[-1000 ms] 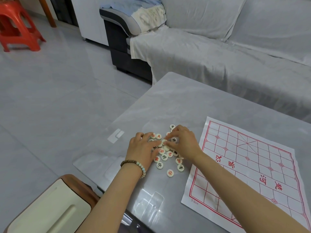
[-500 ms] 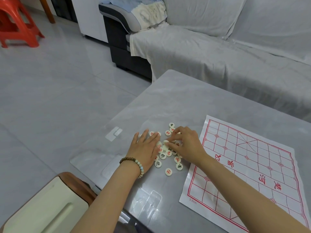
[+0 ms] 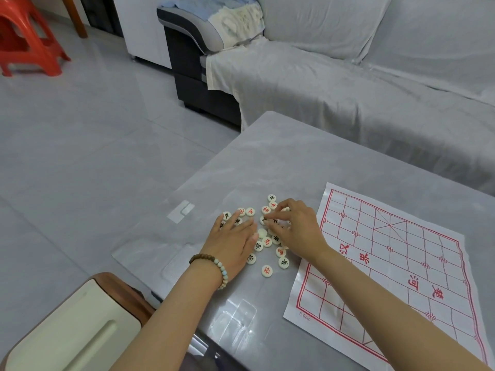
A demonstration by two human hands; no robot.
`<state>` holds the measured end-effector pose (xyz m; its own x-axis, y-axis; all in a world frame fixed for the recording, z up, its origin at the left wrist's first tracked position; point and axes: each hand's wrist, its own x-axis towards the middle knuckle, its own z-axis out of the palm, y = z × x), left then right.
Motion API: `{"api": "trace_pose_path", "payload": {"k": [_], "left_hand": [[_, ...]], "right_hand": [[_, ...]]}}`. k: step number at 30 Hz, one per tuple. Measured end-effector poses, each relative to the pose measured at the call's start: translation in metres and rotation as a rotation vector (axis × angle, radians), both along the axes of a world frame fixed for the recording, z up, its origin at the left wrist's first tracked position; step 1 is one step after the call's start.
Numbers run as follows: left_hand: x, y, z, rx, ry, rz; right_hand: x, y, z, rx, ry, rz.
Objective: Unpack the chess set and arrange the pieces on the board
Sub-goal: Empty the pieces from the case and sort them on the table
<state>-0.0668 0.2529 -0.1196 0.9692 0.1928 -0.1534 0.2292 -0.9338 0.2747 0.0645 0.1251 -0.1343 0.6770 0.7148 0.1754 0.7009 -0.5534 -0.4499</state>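
Several cream round chess pieces (image 3: 267, 241) with red or black characters lie in a loose heap on the grey table (image 3: 294, 156). My left hand (image 3: 231, 243), with a bead bracelet on its wrist, lies flat on the heap's left side with straight fingers. My right hand (image 3: 298, 228) rests on the right side of the heap, its fingers curled, and thumb and index finger pinch one chess piece (image 3: 274, 221). The white paper board (image 3: 401, 236) with a red grid lies just right of the heap and bears no pieces. One piece (image 3: 267, 270) lies apart at the near side.
A grey-covered sofa (image 3: 348, 89) runs behind the table. A red plastic stool (image 3: 26, 41) stands far left on the tiled floor. A cream and brown seat (image 3: 67, 330) sits at the table's near left corner. A white label (image 3: 183, 210) marks a clear sheet on the table.
My left hand has flattened and slid onto the left part of the heap, spreading pieces. My right hand stays on the right side, with its fingers shifted slightly.
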Motion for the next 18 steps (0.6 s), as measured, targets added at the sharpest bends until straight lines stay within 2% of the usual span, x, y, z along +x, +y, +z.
{"api": "trace_pose_path", "payload": {"k": [5, 8, 11, 14, 16, 18], "left_hand": [[-0.002, -0.001, -0.006, 0.029, 0.016, 0.0], [0.002, -0.001, -0.006, 0.033, 0.026, 0.004], [0.008, 0.0, -0.004, 0.048, 0.032, 0.008], [0.012, 0.0, -0.001, 0.112, -0.035, 0.027], [0.014, 0.001, 0.0, 0.143, -0.091, 0.034], [0.016, 0.001, 0.001, 0.143, -0.119, 0.034]], "right_hand": [[-0.012, -0.015, 0.002, -0.11, -0.048, 0.113], [-0.009, -0.012, 0.003, -0.187, -0.088, 0.113], [-0.005, -0.006, 0.004, -0.213, -0.049, 0.081], [-0.003, -0.011, 0.005, -0.056, -0.001, 0.043], [-0.004, -0.018, 0.004, 0.052, -0.049, 0.01], [-0.003, -0.024, 0.001, 0.054, -0.079, -0.004]]}}
